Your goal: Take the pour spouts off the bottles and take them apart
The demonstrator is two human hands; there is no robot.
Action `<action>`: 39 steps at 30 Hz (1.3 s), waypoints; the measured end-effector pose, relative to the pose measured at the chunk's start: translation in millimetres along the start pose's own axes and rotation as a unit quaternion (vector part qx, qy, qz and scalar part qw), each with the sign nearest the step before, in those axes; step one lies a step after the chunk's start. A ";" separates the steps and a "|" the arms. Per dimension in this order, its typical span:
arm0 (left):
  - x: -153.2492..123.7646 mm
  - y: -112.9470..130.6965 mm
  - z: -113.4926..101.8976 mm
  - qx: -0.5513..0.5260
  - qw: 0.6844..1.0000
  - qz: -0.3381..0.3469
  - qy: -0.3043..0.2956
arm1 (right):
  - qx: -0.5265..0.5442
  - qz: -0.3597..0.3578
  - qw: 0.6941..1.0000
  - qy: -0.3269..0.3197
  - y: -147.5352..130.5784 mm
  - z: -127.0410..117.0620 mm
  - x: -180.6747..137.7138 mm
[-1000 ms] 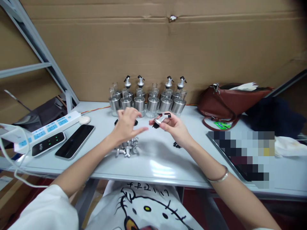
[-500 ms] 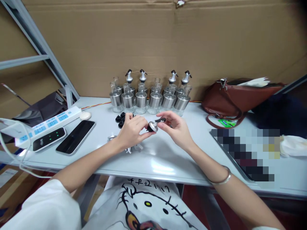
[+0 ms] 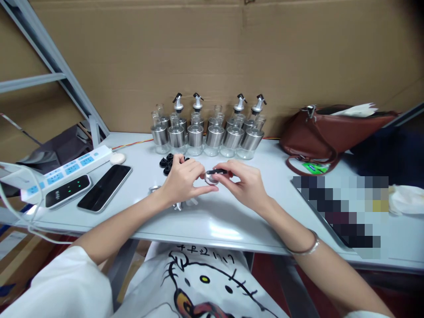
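Note:
Between my hands, above the middle of the table, is a silver and black pourer spout (image 3: pixel 211 178). My left hand (image 3: pixel 185 180) is closed round its base from the left. On the right, my right hand (image 3: pixel 244 182) pinches the spout's dark lever (image 3: pixel 218 171), with the thumb against the silver part. Small black stoppers (image 3: pixel 167 163) lie in a group behind my left hand, partly hidden by it. Silver spout parts (image 3: pixel 179 206) rest on the table under my left wrist. Glass bottles with steel sleeves (image 3: pixel 214 139) stand behind in rows, several topped with pourers (image 3: pixel 239 104).
To the left lie a power strip (image 3: pixel 73 170), a phone (image 3: pixel 105 189), a black handheld device (image 3: pixel 68 191) and a round white object (image 3: pixel 118 158). A brown leather bag (image 3: pixel 334 132) sits at the back right. Cardboard (image 3: pixel 212 53) stands behind the bottles.
My right hand has moved left and closed in on the pourer, fingers now on its lever and silver part. The silver face has turned. My left hand has kept its hold.

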State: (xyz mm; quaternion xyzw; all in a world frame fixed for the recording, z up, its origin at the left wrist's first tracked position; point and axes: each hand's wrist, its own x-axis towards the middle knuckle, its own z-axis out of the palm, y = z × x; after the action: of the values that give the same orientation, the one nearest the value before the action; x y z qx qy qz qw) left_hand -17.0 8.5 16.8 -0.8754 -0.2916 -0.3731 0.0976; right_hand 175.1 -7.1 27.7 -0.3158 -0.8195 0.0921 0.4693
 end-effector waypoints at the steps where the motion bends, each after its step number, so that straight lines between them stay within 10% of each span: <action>1: 0.0 -0.5 -0.3 -0.011 1.000 -0.011 -0.008 | 0.010 -0.015 1.000 -0.010 0.4 -0.1 -0.2; 9: -0.5 -5.1 0.7 -0.093 0.988 -0.063 -0.103 | -0.010 -0.071 0.997 -0.031 0.1 0.1 -0.5; 39: 0.9 3.8 0.7 0.062 0.998 0.016 0.005 | -0.334 -0.152 0.930 0.018 4.3 8.3 -6.3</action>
State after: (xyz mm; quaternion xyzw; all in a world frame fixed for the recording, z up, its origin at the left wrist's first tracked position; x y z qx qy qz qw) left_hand -13.9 6.1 17.1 -0.8703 -0.2994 -0.3573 0.1591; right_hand 172.4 -6.3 16.8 -0.3273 -0.8325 -0.2655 0.3595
